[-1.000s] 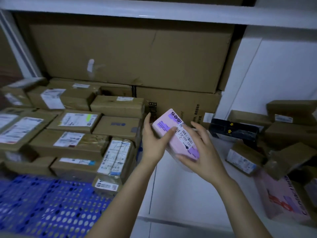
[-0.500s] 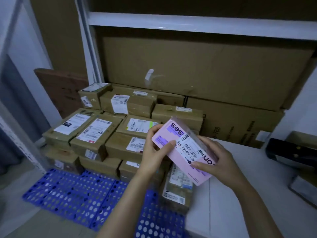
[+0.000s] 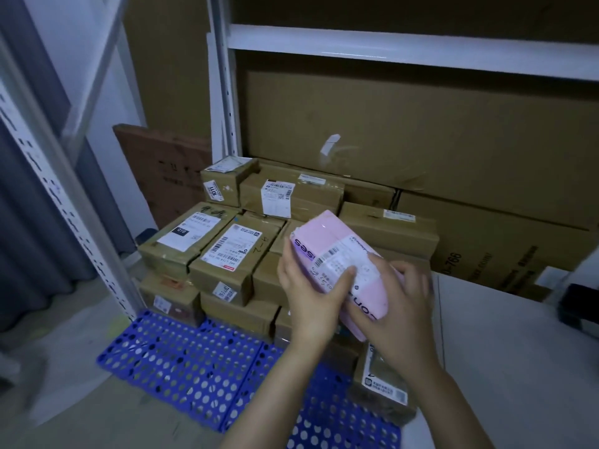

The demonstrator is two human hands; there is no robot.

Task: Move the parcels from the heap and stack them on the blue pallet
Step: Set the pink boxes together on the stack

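I hold a pink parcel (image 3: 337, 254) with a white shipping label in both hands, above the stack. My left hand (image 3: 308, 296) grips its near left side, thumb across the label. My right hand (image 3: 395, 312) cups its lower right end. Below and behind it, several brown cardboard parcels (image 3: 227, 251) stand stacked in layers on the blue perforated pallet (image 3: 181, 361) on the floor. One labelled parcel (image 3: 382, 384) stands on end at the pallet's right edge, partly hidden by my right forearm.
A white shelf upright (image 3: 223, 92) and a slanted perforated rail (image 3: 64, 196) frame the stack. Large flat cartons (image 3: 421, 131) lean against the back. A white surface (image 3: 518, 351) lies to the right with a black box (image 3: 580, 306) at its edge.
My view swung left from the heap on the white surface to the pallet. Both hands carried the pink parcel left and turned it over the stack.
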